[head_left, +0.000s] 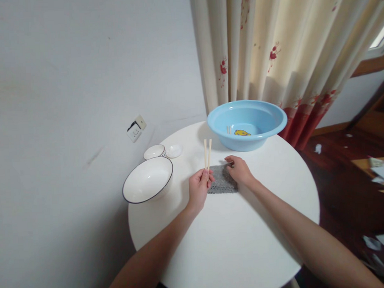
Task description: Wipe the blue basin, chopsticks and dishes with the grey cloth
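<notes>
My left hand (200,186) is closed around the lower part of a pair of pale chopsticks (208,154), which point up with their tips slightly apart. Behind and to the right of that hand, a grey knitted-looking cloth (224,185) lies flat on the round white table (222,244). Over the cloth's right edge is my right hand (240,170), fingers loosely bent and apart, with nothing visible in it. Whether it touches the cloth I cannot tell. Beyond it stands a light blue basin (247,142) with a yellow cartoon figure on its bottom and two short pale stick-like shapes inside.
On the table's left are a large white bowl (147,180) with a dark rim, a smaller bowl (154,151) and a small white dish (174,151). A wall with a socket (134,132) borders the left side. Curtains (261,52) hang behind the basin.
</notes>
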Motion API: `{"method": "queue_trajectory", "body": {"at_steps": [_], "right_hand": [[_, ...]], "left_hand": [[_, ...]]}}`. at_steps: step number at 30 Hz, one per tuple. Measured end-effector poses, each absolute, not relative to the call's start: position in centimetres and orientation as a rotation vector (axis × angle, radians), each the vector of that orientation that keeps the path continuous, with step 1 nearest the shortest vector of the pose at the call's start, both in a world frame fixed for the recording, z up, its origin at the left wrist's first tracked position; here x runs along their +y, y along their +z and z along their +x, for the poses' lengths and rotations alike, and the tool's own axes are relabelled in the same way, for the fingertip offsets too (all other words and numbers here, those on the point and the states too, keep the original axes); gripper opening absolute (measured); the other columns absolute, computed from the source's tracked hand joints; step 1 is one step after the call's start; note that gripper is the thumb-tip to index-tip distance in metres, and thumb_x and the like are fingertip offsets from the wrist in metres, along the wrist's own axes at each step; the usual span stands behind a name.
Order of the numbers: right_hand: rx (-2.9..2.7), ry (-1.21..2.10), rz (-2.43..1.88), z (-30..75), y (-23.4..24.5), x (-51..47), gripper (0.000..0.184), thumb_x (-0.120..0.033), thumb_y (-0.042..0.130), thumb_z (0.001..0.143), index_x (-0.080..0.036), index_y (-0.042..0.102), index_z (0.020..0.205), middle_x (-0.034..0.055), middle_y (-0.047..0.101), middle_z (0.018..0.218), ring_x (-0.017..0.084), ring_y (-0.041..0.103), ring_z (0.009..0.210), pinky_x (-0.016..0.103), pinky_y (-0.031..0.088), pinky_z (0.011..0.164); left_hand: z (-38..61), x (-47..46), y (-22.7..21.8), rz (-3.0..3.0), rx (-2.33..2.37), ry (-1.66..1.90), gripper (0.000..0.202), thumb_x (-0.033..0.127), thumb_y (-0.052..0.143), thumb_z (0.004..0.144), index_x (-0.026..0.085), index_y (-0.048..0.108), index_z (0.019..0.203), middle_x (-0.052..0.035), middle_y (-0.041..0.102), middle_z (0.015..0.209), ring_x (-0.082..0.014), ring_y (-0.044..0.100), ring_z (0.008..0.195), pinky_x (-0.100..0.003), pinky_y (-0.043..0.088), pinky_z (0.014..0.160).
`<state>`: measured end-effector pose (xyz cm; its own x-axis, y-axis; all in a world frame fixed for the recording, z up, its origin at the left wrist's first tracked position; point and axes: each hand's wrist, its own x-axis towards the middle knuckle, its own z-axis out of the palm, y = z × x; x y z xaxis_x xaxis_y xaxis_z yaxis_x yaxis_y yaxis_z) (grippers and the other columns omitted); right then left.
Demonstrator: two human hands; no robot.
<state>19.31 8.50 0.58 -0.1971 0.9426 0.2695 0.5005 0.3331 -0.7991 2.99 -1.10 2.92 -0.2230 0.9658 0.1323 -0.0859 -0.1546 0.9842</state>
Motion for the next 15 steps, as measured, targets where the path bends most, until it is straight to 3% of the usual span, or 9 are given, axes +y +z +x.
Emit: {"method": "queue_trajectory", "body": {"at_steps": [4,8,15], "right_hand": [[-1.75,0.582,-1.25,19.3,2.0,7.7,0.026,-0.025,0.056,0.083,-0.015,0.073,0.099,0.011,0.071,0.105,0.023,0.061,0.099,0.034,0.047,0.089],[-1.581,0.879,-1.045,18.7,3.6,6.9,0.04,-0.046,0.051,0.09,-0.014,0.075,0.09,0.0072,0.071,0.082,0.019,0.062,0.076,0.029,0.046,0.069],[-1.503,1.108,-0.867,18.1,3.8,6.3,0.036,-0.049,0.063,0.082,-0.015,0.073,0.076,0.0029,0.068,0.075,0.015,0.054,0.067,0.026,0.042,0.064]], "left_hand": [[3.2,-1.1,3.0,1.118,1.226,1.46,0.04,0.053,0.064,0.084,0.013,0.066,0.085,0.0002,0.059,0.063,-0.0058,0.041,0.046,-0.019,0.025,0.043],[3.5,-1.3,3.1,1.128,1.214,1.375,0.041,0.054,0.065,0.083,0.013,0.067,0.086,-0.0002,0.06,0.063,-0.0057,0.041,0.046,-0.019,0.025,0.043],[3.9,-1.5,3.1,1.181,1.188,1.242,0.04,0.051,0.063,0.084,0.011,0.069,0.089,-0.0035,0.065,0.066,-0.0066,0.044,0.047,-0.019,0.028,0.044]]}}
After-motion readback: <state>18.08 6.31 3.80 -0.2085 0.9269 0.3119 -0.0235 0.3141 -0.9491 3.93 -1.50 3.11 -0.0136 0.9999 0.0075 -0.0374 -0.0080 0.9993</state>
